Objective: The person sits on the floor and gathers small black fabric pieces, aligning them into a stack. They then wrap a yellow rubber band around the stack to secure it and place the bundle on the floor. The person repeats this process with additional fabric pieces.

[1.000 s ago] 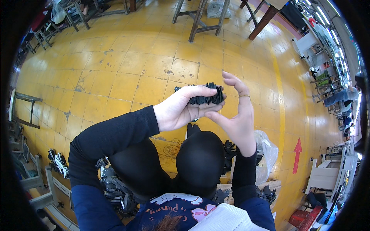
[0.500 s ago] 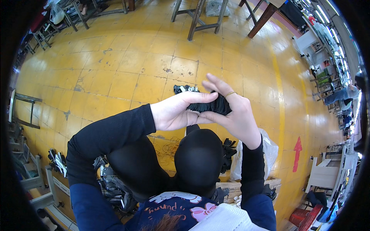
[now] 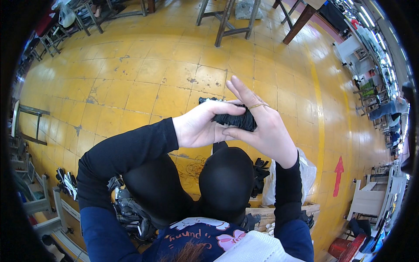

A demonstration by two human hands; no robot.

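1. The stack [image 3: 235, 121] lies between the two hands, at 12 o'clock from the person's knees [image 3: 226, 174], over the yellow tiled floor [image 3: 144, 83].
2. It is black and made of many thin, flat pieces packed face to face; their edges show as fine, close ridges along the side toward 6 o'clock.
3. Its outline is a short, rounded bundle, slightly uneven; the pieces' full shape is hidden.
4. Past the knuckles, toward 10 o'clock, dark bits with pale patches show, too small to read clearly.
5. The left hand [image 3: 195, 126] grasps the stack from 9 o'clock, thumb across its top.
6. The right hand [image 3: 271, 131] touches its 3 o'clock end, thumb along the near side, two fingers stretched toward 11 o'clock; whether it squeezes, I cannot tell.
7. A thin tan band [image 3: 259, 105] crosses the right fingers.
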